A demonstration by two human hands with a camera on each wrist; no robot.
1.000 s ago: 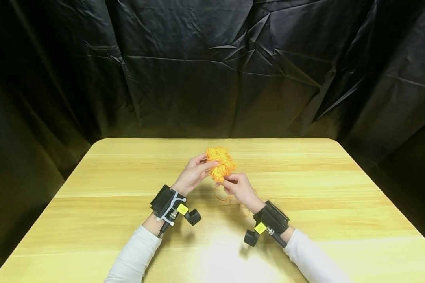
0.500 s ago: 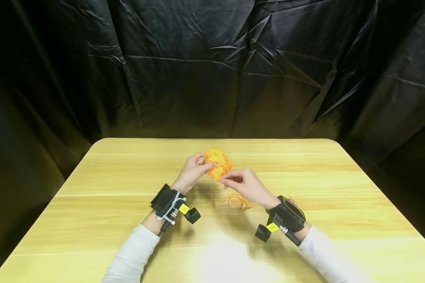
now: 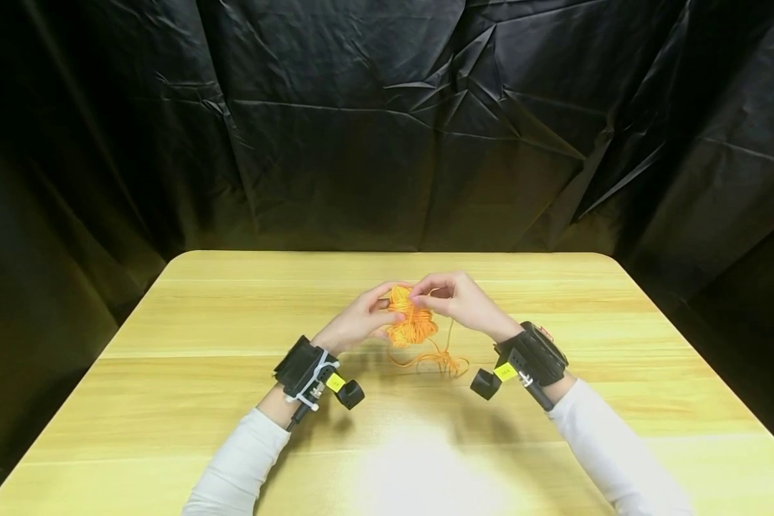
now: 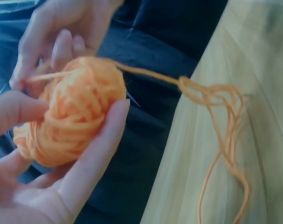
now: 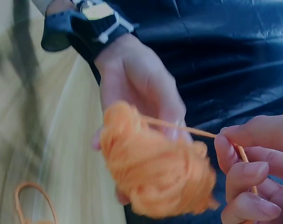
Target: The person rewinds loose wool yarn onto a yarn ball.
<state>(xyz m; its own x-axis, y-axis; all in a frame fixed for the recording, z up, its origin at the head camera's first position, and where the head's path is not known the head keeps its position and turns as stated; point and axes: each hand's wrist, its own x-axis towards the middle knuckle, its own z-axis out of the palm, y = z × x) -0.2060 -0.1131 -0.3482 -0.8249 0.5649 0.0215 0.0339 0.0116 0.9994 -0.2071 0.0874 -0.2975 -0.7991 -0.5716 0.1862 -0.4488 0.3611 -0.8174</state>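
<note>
A ball of orange yarn (image 3: 414,326) is held above the table by my left hand (image 3: 356,319), thumb on the near side and fingers around the far side. My right hand (image 3: 459,301) is at the ball's upper right, thumb and index finger pinching the yarn strand (image 5: 199,132). In the right wrist view that strand runs taut from the ball to the pinch, then passes down across the curled fingers. Loose yarn (image 4: 230,135) trails from the right hand to a small tangle on the table, seen in the left wrist view.
The light wood table (image 3: 200,401) has rounded far corners. Black sheeting (image 3: 335,172) hangs behind it and along both sides. Cameras on straps sit on both wrists, the left camera (image 3: 350,393) and right camera (image 3: 485,384) jutting inward over the table.
My right hand has moved from below the ball up to its upper right, carrying the strand. The left hand has turned the ball and shifted it slightly right and nearer.
</note>
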